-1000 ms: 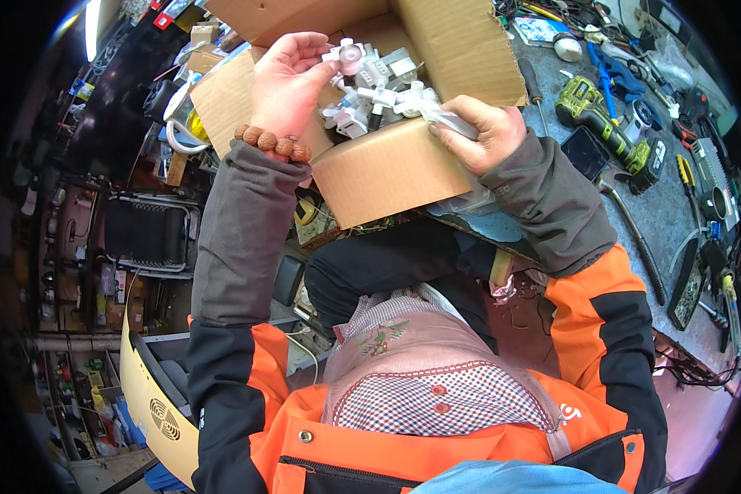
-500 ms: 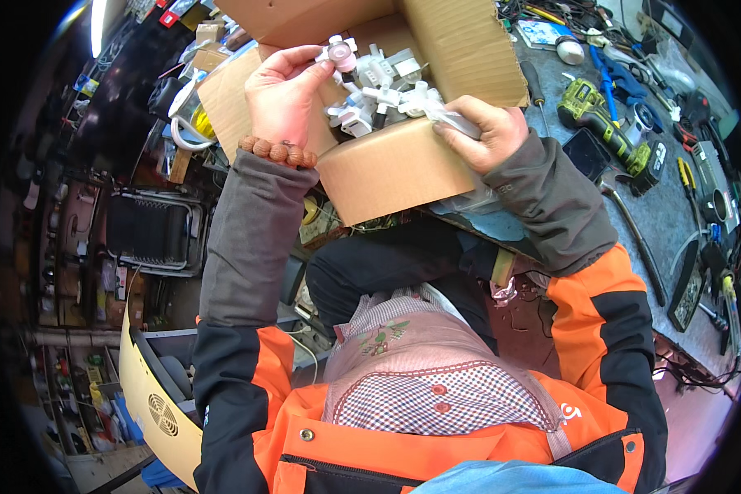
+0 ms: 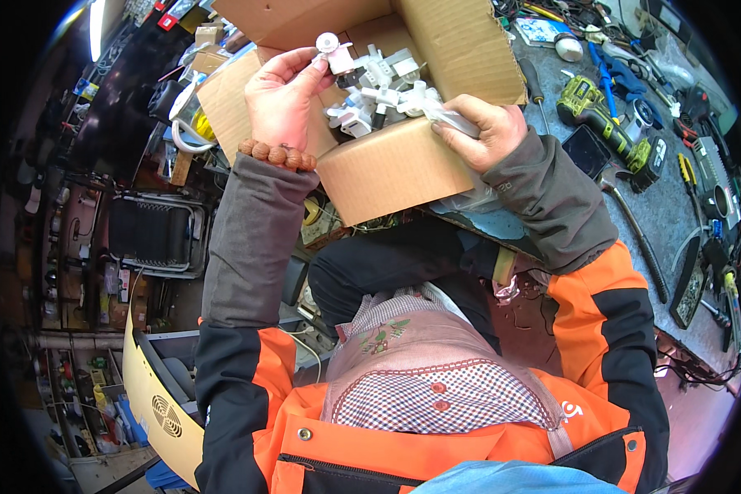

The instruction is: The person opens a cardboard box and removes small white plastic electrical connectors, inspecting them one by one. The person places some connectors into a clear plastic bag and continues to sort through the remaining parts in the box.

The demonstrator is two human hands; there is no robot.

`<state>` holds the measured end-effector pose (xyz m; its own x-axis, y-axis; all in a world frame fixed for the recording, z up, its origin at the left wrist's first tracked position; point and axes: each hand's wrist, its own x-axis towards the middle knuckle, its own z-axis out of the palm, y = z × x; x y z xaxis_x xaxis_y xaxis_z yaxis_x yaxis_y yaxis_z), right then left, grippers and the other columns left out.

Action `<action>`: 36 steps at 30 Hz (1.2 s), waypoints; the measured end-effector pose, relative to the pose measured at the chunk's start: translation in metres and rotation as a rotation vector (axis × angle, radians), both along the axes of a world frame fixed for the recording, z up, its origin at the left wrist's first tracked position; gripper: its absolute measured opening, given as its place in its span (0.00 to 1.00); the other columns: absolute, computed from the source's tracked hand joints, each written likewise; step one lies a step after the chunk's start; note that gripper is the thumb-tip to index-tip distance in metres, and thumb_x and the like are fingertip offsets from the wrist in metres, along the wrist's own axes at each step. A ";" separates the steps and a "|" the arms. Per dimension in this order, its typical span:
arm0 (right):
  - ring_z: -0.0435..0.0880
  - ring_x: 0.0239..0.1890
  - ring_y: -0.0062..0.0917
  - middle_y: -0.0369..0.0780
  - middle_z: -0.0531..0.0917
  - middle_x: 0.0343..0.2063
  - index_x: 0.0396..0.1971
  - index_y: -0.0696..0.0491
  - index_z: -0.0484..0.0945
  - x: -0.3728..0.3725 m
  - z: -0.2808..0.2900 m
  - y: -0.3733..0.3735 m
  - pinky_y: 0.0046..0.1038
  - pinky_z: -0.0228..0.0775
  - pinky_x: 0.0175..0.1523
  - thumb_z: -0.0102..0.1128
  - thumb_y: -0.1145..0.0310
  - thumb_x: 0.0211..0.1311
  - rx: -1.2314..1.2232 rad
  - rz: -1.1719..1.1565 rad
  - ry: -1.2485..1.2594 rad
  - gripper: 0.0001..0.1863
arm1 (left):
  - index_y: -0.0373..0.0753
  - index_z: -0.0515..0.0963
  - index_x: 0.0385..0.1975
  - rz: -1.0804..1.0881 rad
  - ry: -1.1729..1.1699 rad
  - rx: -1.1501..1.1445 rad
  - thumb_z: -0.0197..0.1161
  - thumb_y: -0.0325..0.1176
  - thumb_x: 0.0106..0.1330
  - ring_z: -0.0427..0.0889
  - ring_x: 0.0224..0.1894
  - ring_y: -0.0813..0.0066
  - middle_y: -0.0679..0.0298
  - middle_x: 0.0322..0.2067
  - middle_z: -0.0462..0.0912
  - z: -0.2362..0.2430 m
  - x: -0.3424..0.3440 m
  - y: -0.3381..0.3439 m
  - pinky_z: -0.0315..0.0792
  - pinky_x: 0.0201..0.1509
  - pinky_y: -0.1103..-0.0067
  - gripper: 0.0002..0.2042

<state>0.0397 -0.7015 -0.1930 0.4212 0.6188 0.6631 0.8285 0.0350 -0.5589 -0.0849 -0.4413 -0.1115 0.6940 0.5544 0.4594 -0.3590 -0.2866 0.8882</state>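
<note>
Hands (image 3: 281,103) hold disc-topped plastic fitting (image 3: 338,59), corrugated cardboard box (image 3: 393,174).

1. Showed plain brown on the cardboard box (image 3: 391,181).
2. Showed white with a pinkish tint on the held plastic part (image 3: 337,59).
3. Mixed white and translucent grey, with touches of black, among the boxed fittings (image 3: 403,64).
4. Ran reddish brown along the beaded bracelet (image 3: 278,155).
5. Paired dark grey sleeves (image 3: 251,239) with an orange-and-black jacket (image 3: 589,284).
6. Set a dark-and-white check, red buttons and green leaves against dusty pink on the apron (image 3: 461,354).
7. Looked blue-grey across the worktop (image 3: 679,214).
8. Combined lime green with black on the cordless drill (image 3: 584,103).
</note>
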 end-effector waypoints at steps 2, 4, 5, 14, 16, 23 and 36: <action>0.92 0.31 0.34 0.45 0.89 0.28 0.41 0.53 0.87 0.000 0.000 0.000 0.28 0.80 0.37 0.73 0.63 0.64 -0.001 0.000 0.002 0.11 | 0.26 0.83 0.50 -0.006 -0.006 -0.011 0.70 0.22 0.70 0.89 0.44 0.69 0.54 0.45 0.89 -0.001 0.000 0.001 0.87 0.50 0.74 0.12; 0.92 0.31 0.34 0.45 0.89 0.28 0.41 0.53 0.87 0.000 0.000 0.000 0.28 0.80 0.37 0.73 0.63 0.64 0.002 0.000 -0.002 0.12 | 0.26 0.82 0.50 -0.012 -0.008 -0.023 0.69 0.23 0.71 0.89 0.45 0.69 0.54 0.45 0.89 0.000 -0.001 0.001 0.87 0.50 0.73 0.12; 0.92 0.31 0.34 0.45 0.89 0.28 0.42 0.53 0.87 0.000 0.000 0.000 0.28 0.80 0.37 0.73 0.63 0.64 0.001 0.001 -0.005 0.12 | 0.26 0.82 0.50 -0.020 -0.013 -0.025 0.69 0.23 0.71 0.89 0.44 0.69 0.54 0.45 0.89 -0.001 -0.001 0.002 0.87 0.50 0.73 0.11; 0.92 0.31 0.35 0.46 0.89 0.28 0.42 0.53 0.87 0.000 0.001 0.000 0.29 0.80 0.37 0.73 0.62 0.64 -0.018 0.004 -0.002 0.12 | 0.26 0.82 0.49 0.003 0.034 -0.018 0.68 0.25 0.73 0.90 0.38 0.69 0.53 0.41 0.89 0.004 -0.005 0.000 0.89 0.44 0.75 0.10; 0.92 0.31 0.35 0.46 0.89 0.28 0.42 0.53 0.87 0.000 0.002 -0.001 0.29 0.81 0.37 0.72 0.62 0.64 -0.029 0.004 0.002 0.12 | 0.27 0.81 0.47 0.020 0.039 -0.030 0.68 0.26 0.73 0.90 0.37 0.69 0.53 0.39 0.89 0.004 -0.006 -0.004 0.89 0.42 0.74 0.09; 0.92 0.31 0.34 0.46 0.89 0.29 0.42 0.53 0.86 0.001 0.001 0.000 0.29 0.81 0.37 0.73 0.62 0.64 -0.001 0.014 -0.011 0.12 | 0.30 0.80 0.43 -0.055 0.047 -0.242 0.68 0.29 0.73 0.89 0.33 0.68 0.55 0.35 0.88 0.001 -0.009 -0.012 0.89 0.38 0.71 0.08; 0.91 0.31 0.40 0.47 0.88 0.28 0.40 0.53 0.86 0.000 0.001 0.002 0.33 0.82 0.37 0.71 0.61 0.65 0.032 0.011 -0.042 0.12 | 0.33 0.78 0.42 -0.078 0.009 -0.341 0.67 0.32 0.75 0.89 0.32 0.68 0.57 0.35 0.87 -0.011 -0.008 -0.012 0.88 0.37 0.70 0.08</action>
